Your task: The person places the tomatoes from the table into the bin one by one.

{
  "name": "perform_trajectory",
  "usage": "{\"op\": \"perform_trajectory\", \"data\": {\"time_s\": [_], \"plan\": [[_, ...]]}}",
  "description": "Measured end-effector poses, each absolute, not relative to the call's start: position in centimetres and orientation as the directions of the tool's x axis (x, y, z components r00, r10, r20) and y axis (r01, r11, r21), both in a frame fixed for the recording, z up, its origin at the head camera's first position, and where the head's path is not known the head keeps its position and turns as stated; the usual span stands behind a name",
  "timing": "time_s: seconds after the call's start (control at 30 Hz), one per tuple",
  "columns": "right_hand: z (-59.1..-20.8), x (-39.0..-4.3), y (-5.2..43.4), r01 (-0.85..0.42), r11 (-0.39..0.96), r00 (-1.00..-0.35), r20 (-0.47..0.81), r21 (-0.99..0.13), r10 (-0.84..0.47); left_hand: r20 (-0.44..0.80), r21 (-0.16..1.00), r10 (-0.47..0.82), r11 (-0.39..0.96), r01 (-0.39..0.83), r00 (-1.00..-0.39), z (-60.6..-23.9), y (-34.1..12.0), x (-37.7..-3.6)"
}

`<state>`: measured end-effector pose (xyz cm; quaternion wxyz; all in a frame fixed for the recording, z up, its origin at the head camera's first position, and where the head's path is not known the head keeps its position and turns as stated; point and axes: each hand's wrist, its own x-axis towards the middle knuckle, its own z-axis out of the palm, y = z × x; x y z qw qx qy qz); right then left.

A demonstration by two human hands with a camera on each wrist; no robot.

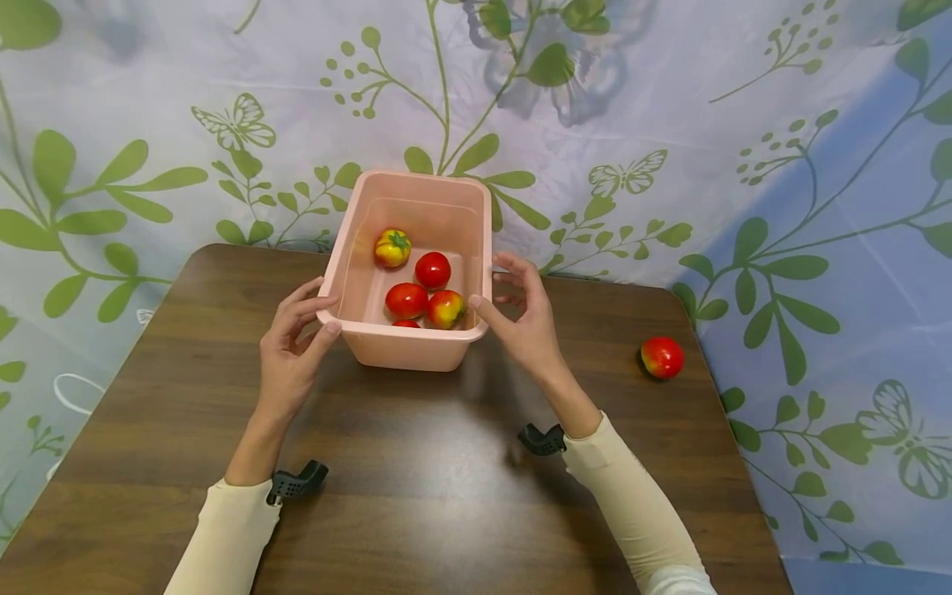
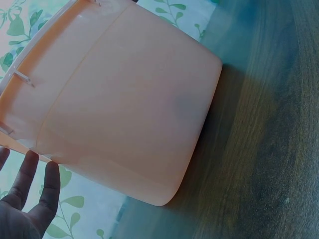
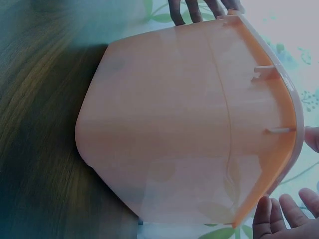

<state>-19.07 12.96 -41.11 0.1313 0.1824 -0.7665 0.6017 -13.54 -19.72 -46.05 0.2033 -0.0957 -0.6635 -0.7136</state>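
A pink plastic bin (image 1: 405,354) stands at the back of the wooden table, with its open top toward the head view. My left hand (image 1: 292,347) holds the near-left corner of its rim, thumb in front and fingers along the side. At the near-right corner my right hand (image 1: 526,318) has its thumb on the rim and its fingers round the side. Inside lie several glossy red fruits, among them a red one (image 1: 433,271), a red-yellow one (image 1: 445,309) and a ribbed yellow-red one (image 1: 392,248) with a green top. Both wrist views show the bin's outer wall (image 2: 129,104).
One more red fruit with a yellowish side (image 1: 662,358) lies on the right of the table (image 1: 416,496). A leaf-patterned cloth (image 1: 283,99) hangs behind and beside the table. Dark wrist mounts (image 1: 297,481) sit on both forearms.
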Motion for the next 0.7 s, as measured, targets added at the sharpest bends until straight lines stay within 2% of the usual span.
{"op": "perform_trajectory", "data": {"time_s": [0.7], "plan": [[-41.68,-19.40,13.92,-0.404,0.170,-0.915,0.397,-0.899,-0.071,0.410,0.905,-0.166,-0.049,0.423,-0.897,-46.38,-19.81,-13.71]]}}
